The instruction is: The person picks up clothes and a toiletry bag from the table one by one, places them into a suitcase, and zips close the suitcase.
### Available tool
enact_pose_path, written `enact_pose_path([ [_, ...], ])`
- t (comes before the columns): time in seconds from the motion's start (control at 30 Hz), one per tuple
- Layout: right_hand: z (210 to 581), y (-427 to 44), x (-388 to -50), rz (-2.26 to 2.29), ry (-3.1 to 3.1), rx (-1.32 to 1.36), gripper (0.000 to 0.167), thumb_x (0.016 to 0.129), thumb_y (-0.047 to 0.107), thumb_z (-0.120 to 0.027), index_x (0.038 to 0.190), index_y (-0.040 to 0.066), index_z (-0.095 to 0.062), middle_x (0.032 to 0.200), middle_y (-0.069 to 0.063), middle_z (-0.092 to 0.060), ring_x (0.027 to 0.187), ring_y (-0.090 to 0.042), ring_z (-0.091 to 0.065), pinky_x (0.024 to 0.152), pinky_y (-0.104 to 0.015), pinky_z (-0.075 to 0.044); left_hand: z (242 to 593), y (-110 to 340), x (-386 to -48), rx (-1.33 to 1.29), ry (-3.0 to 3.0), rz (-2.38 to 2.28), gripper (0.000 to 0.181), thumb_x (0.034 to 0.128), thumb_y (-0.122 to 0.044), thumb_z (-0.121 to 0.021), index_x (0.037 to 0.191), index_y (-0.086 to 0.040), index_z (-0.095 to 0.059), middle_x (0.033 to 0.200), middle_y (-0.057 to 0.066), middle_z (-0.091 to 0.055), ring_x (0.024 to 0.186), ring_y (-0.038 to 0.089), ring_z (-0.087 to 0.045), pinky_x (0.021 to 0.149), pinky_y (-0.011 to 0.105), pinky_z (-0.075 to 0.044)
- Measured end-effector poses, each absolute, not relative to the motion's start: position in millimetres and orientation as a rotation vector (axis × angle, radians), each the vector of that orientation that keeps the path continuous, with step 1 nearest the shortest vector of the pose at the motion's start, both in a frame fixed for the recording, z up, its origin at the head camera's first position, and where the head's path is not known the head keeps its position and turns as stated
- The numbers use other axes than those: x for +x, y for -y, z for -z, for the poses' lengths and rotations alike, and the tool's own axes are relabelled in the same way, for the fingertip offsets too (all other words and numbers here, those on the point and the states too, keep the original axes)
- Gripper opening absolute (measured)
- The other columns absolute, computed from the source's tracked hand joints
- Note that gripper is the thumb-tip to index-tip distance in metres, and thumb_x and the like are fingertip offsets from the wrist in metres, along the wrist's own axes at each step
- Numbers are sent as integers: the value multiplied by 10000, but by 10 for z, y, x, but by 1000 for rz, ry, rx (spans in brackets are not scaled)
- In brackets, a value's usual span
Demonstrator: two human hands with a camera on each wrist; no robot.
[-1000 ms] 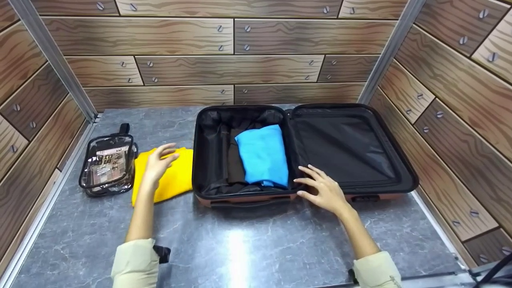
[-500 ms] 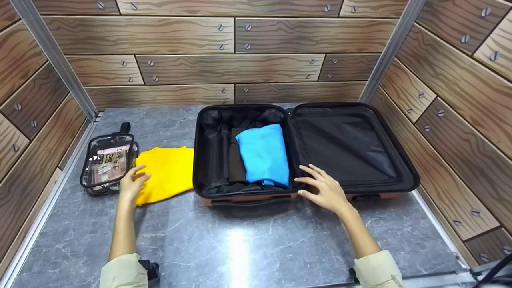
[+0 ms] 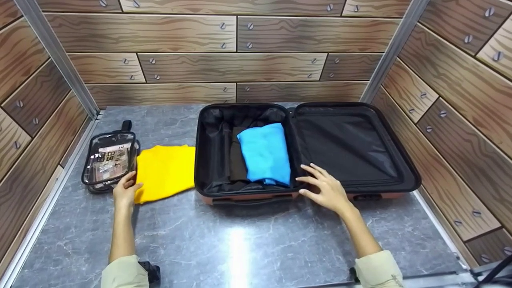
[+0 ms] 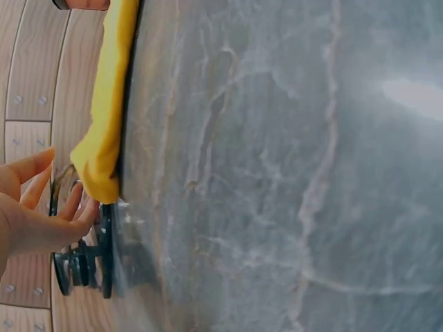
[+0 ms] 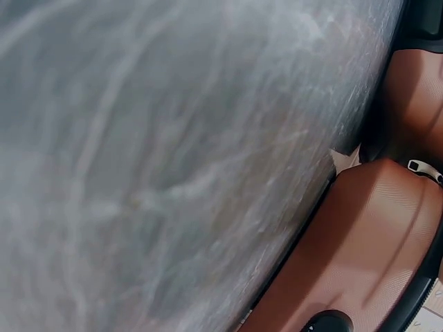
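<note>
I see the left hand (image 3: 125, 193) with fingers loosely bent and apart from the thumb, gripping nothing I can make out, at the left edge of a folded bright-yellow cloth (image 3: 166, 172), which lies between a transparent, black-edged bag (image 3: 110, 160) and a copper-coloured hard-shell suitcase (image 3: 248, 195) lying unfolded. The right hand (image 3: 325, 190) spreads its fingers at the suitcase's near rim, where the two shells meet; whether they touch it I cannot tell. Grey marbled surface (image 3: 192, 240) stretches from that near edge toward both sleeves (image 3: 125, 274).
</note>
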State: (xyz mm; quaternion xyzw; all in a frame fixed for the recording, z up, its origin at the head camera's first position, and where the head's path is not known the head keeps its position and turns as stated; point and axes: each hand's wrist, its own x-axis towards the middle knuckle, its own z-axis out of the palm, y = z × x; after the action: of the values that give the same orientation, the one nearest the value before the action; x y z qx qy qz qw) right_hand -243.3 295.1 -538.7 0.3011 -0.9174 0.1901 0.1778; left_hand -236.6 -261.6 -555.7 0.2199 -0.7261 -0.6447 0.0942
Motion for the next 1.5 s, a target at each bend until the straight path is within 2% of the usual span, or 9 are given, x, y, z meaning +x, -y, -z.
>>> enact_pose_path([
  [0.27, 5391, -2970, -2426, -539, 2607, 840, 348, 840, 472, -607, 1138, 299, -657, 1381, 65, -429, 1295, -204, -321, 793, -459, -465, 5617, 2593, -2403, 678, 2190, 1941, 544, 871, 32, -533, 1386, 8, -358, 1300, 309, -397, 988, 163, -465, 670, 136, -425],
  [0.4, 5391, -2980, -2426, -538, 2601, 835, 350, 838, 470, -613, 1142, 303, -655, 1382, 67, -427, 1295, -201, -322, 747, -449, -482, 5614, 2581, -2437, 661, 2264, 1961, 545, 894, 0, -505, 1408, -7, -322, 1372, 288, -326, 1151, 281, -363, 704, 166, -392],
  [0.47, 5392, -2982, -2426, -536, 2600, 834, 349, 837, 471, -614, 1142, 305, -655, 1382, 68, -427, 1295, -201, -322, 744, -450, -483, 5625, 2578, -2453, 651, 2306, 1943, 519, 900, -18, -506, 1394, 3, -347, 1383, 268, -326, 1118, 251, -382, 672, 160, -386],
  [0.57, 5396, -2981, -2429, -535, 2602, 837, 348, 838, 471, -612, 1142, 307, -654, 1383, 68, -426, 1295, -203, -321, 762, -454, -478, 5661, 2578, -2482, 645, 2322, 1932, 472, 892, -25, -526, 1345, 35, -410, 1356, 244, -376, 888, 125, -503, 567, 140, -384],
  [0.7, 5400, -2974, -2431, -533, 2600, 845, 347, 839, 473, -610, 1141, 307, -654, 1382, 63, -428, 1294, -209, -322, 779, -462, -471, 5671, 2570, -2503, 652, 2302, 1957, 445, 884, -31, -546, 1309, 53, -446, 1319, 229, -414, 558, 6, -489, 455, 139, -366],
  [0.93, 5394, -2969, -2424, -534, 2610, 841, 347, 841, 481, -603, 1146, 320, -648, 1383, 66, -427, 1299, -199, -314, 759, -470, -475, 5690, 2576, -2555, 577, 2355, 1905, 461, 853, -47, -592, 1288, 47, -473, 1361, 235, -360, 784, 92, -442, 573, 140, -382],
  [1.1, 5395, -2967, -2427, -526, 2603, 843, 348, 838, 482, -606, 1144, 323, -648, 1381, 68, -428, 1298, -194, -315, 747, -458, -480, 5732, 2627, -2581, 454, 2304, 2067, 501, 805, -71, -666, 1276, -5, -508, 964, 149, -585, 470, 30, -402, 411, 145, -348],
  [1.2, 5392, -2962, -2426, -527, 2597, 851, 349, 836, 478, -609, 1141, 314, -651, 1379, 62, -431, 1296, -200, -319, 773, -462, -474, 5741, 2636, -2604, 467, 2290, 2130, 525, 817, -38, -641, 1314, -7, -474, 731, 27, -581, 376, 5, -346, 353, 142, -311],
  [1.5, 5395, -2951, -2428, -519, 2594, 852, 357, 831, 480, -614, 1133, 295, -660, 1377, 58, -434, 1290, -211, -329, 775, -449, -471, 5739, 2638, -2621, 548, 2342, 2080, 561, 847, 2, -614, 1369, -30, -411, 1022, 151, -544, 378, 4, -330, 357, 141, -301],
])
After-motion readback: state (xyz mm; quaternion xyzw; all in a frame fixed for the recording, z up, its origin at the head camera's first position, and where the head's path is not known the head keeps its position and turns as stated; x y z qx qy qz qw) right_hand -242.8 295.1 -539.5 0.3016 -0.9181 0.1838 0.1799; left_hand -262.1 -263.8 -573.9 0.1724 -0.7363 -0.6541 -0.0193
